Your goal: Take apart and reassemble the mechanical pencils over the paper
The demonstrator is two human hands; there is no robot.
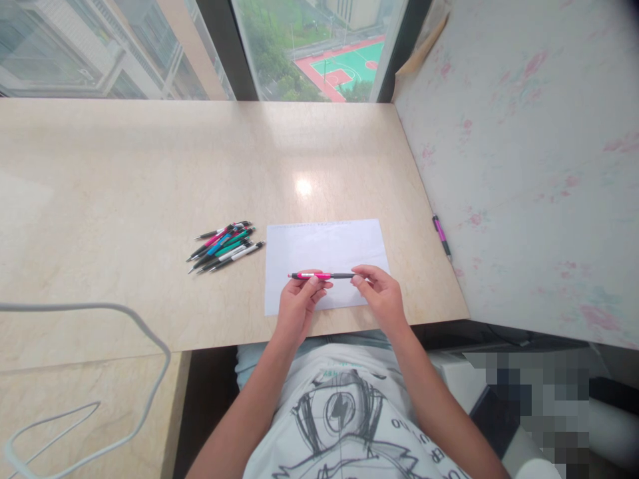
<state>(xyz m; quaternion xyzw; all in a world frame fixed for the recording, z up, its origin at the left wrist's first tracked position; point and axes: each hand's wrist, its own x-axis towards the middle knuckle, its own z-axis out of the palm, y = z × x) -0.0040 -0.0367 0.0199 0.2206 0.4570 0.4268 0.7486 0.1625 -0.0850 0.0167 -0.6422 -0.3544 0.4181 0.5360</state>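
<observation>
Between my two hands a pink and black pen (323, 275) lies level, above a white sheet of paper (327, 243). My left hand (301, 299) pinches its pink barrel, thumb on top. At the black tip end, the thumb and fingers of my right hand (379, 293) close on the pen. The paper lies flat near the table's front edge, with a faint line of marks along its far side. To the left of the paper sits a loose pile of pens (224, 247) in pink, blue, green and white, all with black parts.
A purple and black pen (442, 237) rests along the right edge, against the flowered wall (524, 166). Over the beige table (124, 199) at lower left runs a white cable (150, 326). Windows (319, 46) border the far side.
</observation>
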